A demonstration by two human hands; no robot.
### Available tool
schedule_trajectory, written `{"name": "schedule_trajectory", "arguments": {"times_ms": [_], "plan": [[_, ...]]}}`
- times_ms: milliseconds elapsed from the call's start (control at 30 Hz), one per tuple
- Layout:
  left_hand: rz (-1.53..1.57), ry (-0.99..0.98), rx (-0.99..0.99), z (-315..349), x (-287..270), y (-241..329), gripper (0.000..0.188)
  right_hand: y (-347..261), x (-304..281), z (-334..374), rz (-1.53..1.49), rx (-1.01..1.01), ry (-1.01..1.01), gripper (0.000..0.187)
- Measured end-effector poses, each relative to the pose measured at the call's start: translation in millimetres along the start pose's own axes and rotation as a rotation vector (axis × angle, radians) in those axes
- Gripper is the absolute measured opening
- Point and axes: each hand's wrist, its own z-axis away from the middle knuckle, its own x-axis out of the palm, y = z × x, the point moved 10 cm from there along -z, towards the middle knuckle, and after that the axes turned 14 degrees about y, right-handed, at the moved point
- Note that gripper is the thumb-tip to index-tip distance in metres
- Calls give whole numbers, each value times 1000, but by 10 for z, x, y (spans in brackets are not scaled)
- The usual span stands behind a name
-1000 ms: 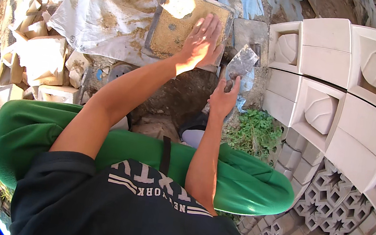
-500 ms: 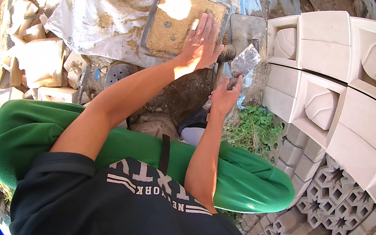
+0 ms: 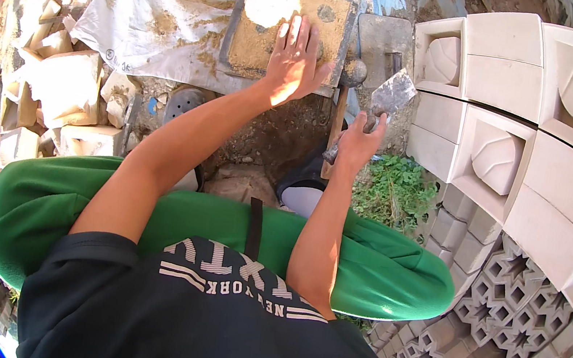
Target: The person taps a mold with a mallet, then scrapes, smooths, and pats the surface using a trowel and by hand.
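Note:
A square dark-framed mould (image 3: 231, 32) lies in front of me, filled with a tan, sandy mix (image 3: 258, 43) that has a few grey round spots. My left hand (image 3: 293, 70) rests flat on the near part of this mix, fingers stretched out and holding nothing. At its right, my right hand (image 3: 359, 144) grips a trowel (image 3: 394, 94), whose grey-smeared blade points up and away from me. Between the two hands stands a round-headed hammer (image 3: 353, 73) with a wooden handle, close to the mould's right edge. My palm hides part of the mix.
Pale moulded blocks (image 3: 499, 81) are stacked at the right, above star-patterned blocks (image 3: 514, 306). A flat grey plate (image 3: 383, 39) lies right of the mould. White sheeting (image 3: 144, 20) and broken pale blocks (image 3: 65, 86) are at the left. Green weeds (image 3: 394, 194) grow near my right knee.
My left hand has shifted left across the mix, uncovering a grey spot on the right. My right hand has moved a little to the right with the trowel.

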Motion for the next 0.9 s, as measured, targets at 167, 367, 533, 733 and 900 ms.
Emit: {"name": "schedule_trajectory", "arguments": {"times_ms": [167,367,533,733,900], "plan": [[428,-398,518,695,24,791,68,-93,69,252,-150,387,-194,68],[-47,142,323,-101,-71,98,73,-192,-110,-36,-43,-92,22,66],[219,-337,428,441,94,450,77,-277,-33,122,-189,125,-86,65],[523,-313,708,609,-316,845,57,-264,28,-93,-24,-110,-77,63],[-149,-243,214,132,-312,-409,82,-537,225,92,33,-334,-148,59]]}}
